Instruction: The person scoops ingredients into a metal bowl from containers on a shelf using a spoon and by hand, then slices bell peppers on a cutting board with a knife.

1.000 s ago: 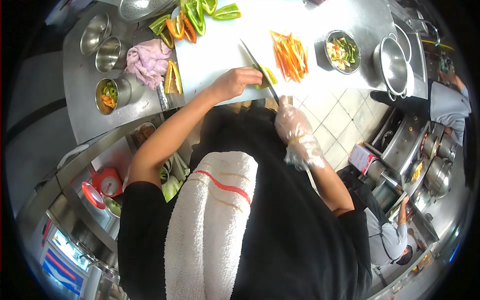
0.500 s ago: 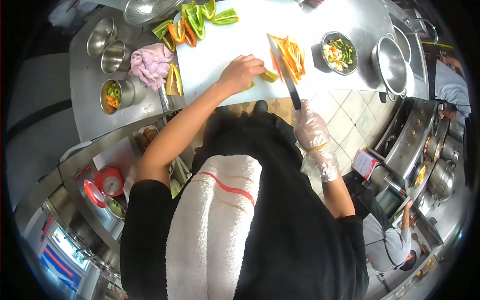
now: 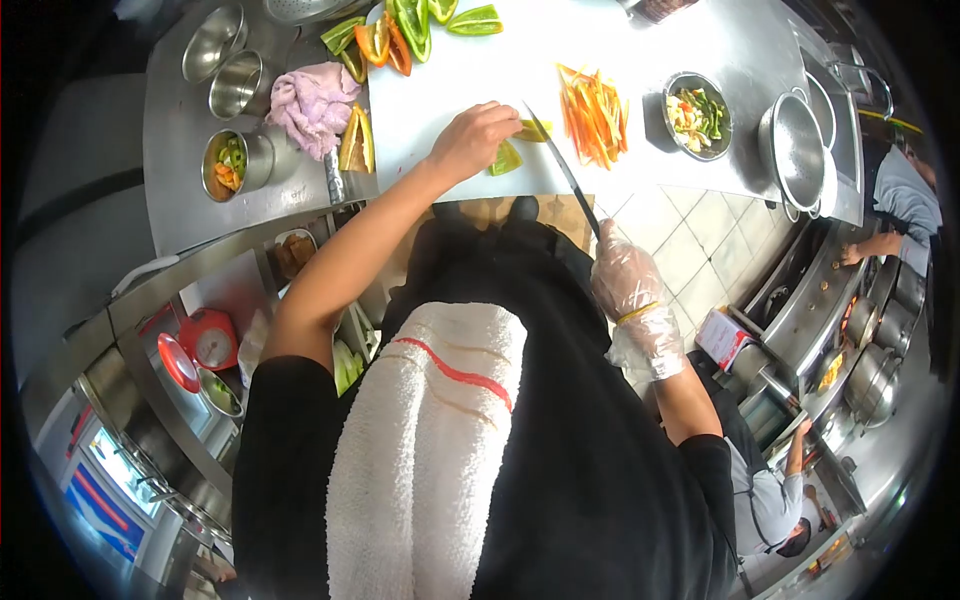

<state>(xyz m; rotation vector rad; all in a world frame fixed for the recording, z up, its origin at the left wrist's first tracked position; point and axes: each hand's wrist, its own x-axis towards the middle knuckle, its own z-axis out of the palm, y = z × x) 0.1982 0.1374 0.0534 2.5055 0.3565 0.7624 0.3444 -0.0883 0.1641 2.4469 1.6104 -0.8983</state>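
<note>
My bare left hand [image 3: 478,140] is closed on a yellow-green pepper piece [image 3: 534,130] over the white cutting board [image 3: 430,100]. My right hand [image 3: 622,270], in a clear plastic glove, grips the handle of a knife [image 3: 565,168]. The blade lies across the pepper piece, just right of my left fingertips. Below my left hand rests a green pepper piece [image 3: 506,158]. Orange pepper strips [image 3: 595,115] form a pile right of the blade. Green pepper pieces [image 3: 410,28] and orange ones [image 3: 374,42] sit at the board's upper left.
A bowl of cut vegetables [image 3: 697,116] and a colander [image 3: 795,150] stand on the right. On the left are a pink cloth [image 3: 312,105], a metal pot with peppers [image 3: 228,165] and metal bowls [image 3: 213,42]. Co-workers [image 3: 775,505] stand at the right near stoves.
The knife has moved left from the orange strips to the pepper piece at my left hand. The view has shifted slightly. A co-worker's hand at the far right now reaches further left.
</note>
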